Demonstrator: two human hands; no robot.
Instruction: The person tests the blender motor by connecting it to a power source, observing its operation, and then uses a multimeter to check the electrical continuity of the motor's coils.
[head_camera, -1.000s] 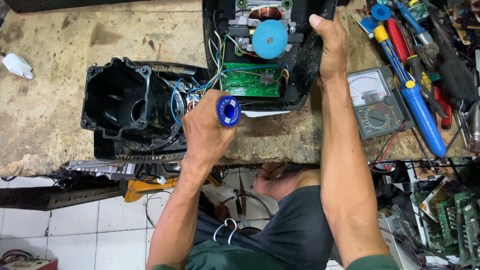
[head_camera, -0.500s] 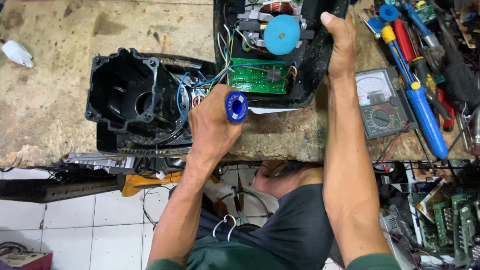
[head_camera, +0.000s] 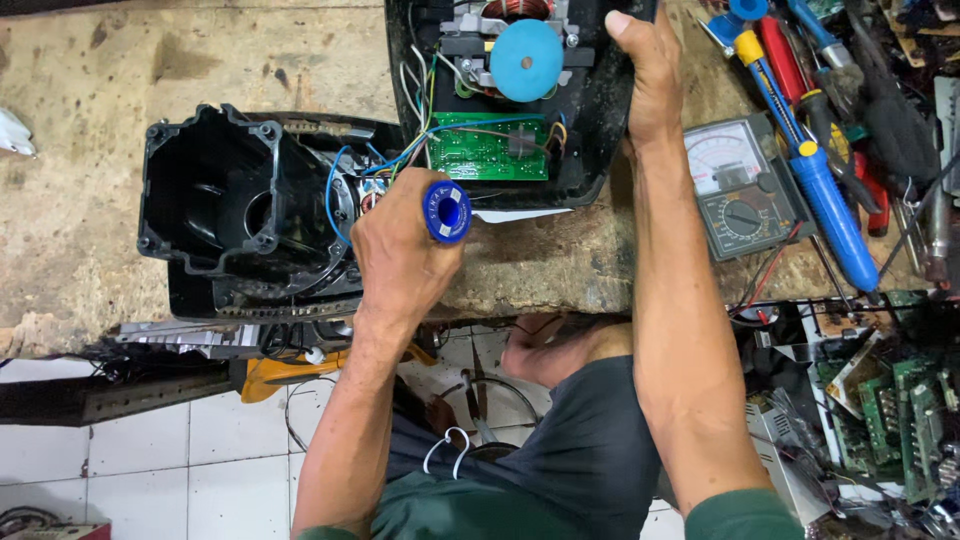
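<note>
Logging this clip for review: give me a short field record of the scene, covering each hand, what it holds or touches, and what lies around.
Setting: worn wooden bench, tiled floor below
Left hand: fingers closed round a blue spool, over the bench's front edge
Right hand: grips the right rim of the open black housing
In housing: green board, blue disc, coloured wires
Left of housing: empty black casing
Right of housing: meter, blue-handled tool

Bare forearms with a dark green sleeve (head_camera: 740, 515) at the upper arm, dark grey shorts (head_camera: 590, 450), white drawstring (head_camera: 447, 447) at the waist.
</note>
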